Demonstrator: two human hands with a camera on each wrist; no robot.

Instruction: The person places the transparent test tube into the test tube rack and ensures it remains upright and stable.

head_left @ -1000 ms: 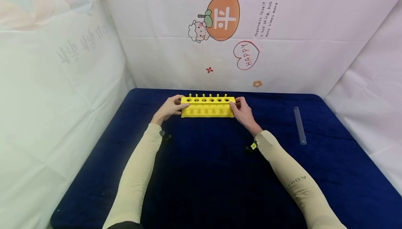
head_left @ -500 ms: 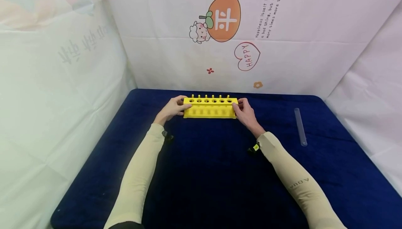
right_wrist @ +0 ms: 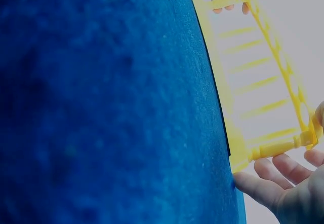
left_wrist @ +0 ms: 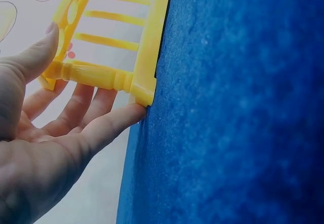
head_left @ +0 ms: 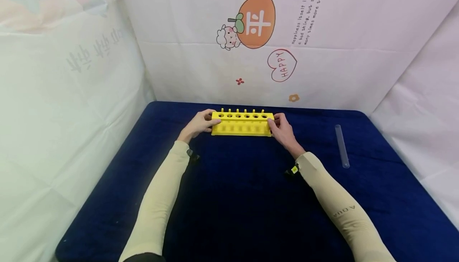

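Both hands have the yellow test tube rack [head_left: 242, 123] by its ends: left hand [head_left: 198, 123] with thumb on top and fingers curled round the end post, right hand [head_left: 283, 129] gripping the other end the same way. It sits at the far middle of the blue cloth [head_left: 236, 198]. Wrist views show what the head view can't, the fingers [left_wrist: 96, 107] wrapped behind the rack's post and its base edge resting on the cloth. Off to the right lies a clear tube [head_left: 342, 145], well apart. Printed white sheets [head_left: 201, 54] wall it all in.
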